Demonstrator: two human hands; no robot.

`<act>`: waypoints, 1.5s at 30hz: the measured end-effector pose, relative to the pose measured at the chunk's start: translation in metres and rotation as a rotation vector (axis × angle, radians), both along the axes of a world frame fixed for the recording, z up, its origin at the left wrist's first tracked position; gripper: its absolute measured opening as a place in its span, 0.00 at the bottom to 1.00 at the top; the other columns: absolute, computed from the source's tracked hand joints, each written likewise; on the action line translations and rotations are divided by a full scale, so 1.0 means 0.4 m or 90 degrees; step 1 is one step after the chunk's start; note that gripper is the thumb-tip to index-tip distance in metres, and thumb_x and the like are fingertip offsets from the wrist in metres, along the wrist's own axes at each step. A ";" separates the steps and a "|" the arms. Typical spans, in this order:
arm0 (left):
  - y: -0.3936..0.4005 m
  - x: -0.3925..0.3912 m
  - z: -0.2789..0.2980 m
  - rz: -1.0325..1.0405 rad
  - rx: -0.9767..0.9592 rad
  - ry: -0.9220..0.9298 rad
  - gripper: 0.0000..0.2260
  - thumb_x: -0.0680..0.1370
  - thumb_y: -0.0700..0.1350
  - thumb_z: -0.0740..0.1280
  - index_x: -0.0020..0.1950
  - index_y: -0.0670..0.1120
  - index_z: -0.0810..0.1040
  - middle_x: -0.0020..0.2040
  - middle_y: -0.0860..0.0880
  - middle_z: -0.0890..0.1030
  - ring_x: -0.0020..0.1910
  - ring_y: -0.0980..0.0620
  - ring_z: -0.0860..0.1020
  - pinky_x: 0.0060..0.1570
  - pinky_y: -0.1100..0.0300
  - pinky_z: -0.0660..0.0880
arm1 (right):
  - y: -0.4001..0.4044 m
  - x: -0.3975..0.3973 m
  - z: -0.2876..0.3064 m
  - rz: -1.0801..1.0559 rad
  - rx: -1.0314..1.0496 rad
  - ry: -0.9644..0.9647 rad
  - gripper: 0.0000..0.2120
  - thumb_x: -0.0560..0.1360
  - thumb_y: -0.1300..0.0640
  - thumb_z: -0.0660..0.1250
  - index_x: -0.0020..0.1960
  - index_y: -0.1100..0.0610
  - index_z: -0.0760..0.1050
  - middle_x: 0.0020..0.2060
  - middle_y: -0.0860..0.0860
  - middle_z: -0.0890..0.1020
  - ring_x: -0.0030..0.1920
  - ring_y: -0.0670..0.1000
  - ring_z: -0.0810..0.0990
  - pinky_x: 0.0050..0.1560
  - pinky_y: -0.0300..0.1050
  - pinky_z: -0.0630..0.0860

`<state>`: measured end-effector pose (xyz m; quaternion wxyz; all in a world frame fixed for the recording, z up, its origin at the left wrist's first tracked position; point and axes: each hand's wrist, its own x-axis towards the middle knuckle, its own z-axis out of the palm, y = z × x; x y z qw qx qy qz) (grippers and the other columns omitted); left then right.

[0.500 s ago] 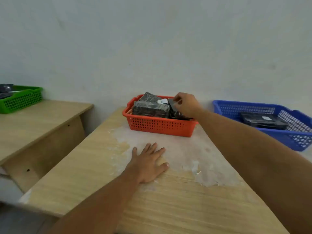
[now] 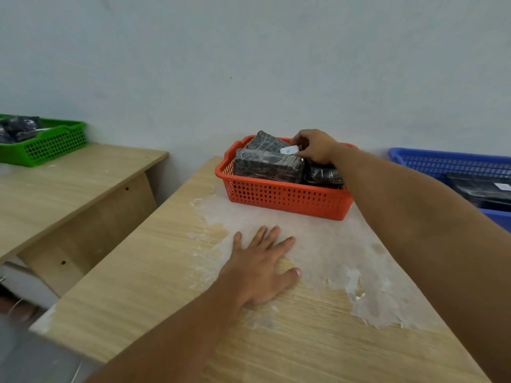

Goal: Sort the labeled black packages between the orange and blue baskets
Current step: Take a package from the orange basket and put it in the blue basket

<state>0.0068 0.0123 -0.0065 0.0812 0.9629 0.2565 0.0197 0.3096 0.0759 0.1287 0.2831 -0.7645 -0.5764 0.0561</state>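
An orange basket (image 2: 282,196) stands at the back of the wooden table and holds several black wrapped packages (image 2: 266,165). My right hand (image 2: 315,146) reaches into it, fingers closed on the edge of a black package with a white label (image 2: 289,150). My left hand (image 2: 262,268) lies flat on the tabletop in front of the basket, fingers spread, holding nothing. To the right, a blue basket (image 2: 442,161) holds one black labeled package (image 2: 481,187).
A green basket (image 2: 52,146) with dark packages sits on a lower wooden desk at the left. A gap separates that desk from my table (image 2: 166,272). A pale wall rises right behind the baskets. Whitish worn patches mark the tabletop.
The view has shifted, so everything sits further right in the frame. My right hand stays in the orange basket at the labeled package. My left hand has not moved.
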 end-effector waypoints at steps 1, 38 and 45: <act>0.000 0.000 -0.001 0.000 -0.002 0.002 0.34 0.73 0.74 0.44 0.78 0.65 0.43 0.81 0.57 0.40 0.78 0.56 0.36 0.72 0.36 0.35 | 0.003 0.003 0.003 0.004 -0.002 0.002 0.17 0.71 0.62 0.76 0.59 0.58 0.78 0.58 0.58 0.82 0.57 0.57 0.80 0.60 0.53 0.77; -0.232 0.437 0.215 -0.173 -0.408 -0.399 0.20 0.76 0.50 0.68 0.69 0.55 0.72 0.65 0.57 0.77 0.61 0.60 0.76 0.65 0.54 0.72 | -0.754 0.213 -0.046 -0.208 0.269 0.090 0.22 0.70 0.56 0.77 0.61 0.50 0.73 0.52 0.43 0.80 0.52 0.39 0.80 0.47 0.32 0.75; -0.233 0.726 0.230 0.050 -0.593 -0.437 0.39 0.76 0.47 0.70 0.80 0.54 0.50 0.74 0.51 0.67 0.69 0.50 0.70 0.68 0.47 0.69 | -0.653 0.395 -0.053 -0.216 -0.037 -0.032 0.14 0.70 0.57 0.77 0.51 0.55 0.76 0.51 0.52 0.80 0.49 0.54 0.79 0.50 0.51 0.78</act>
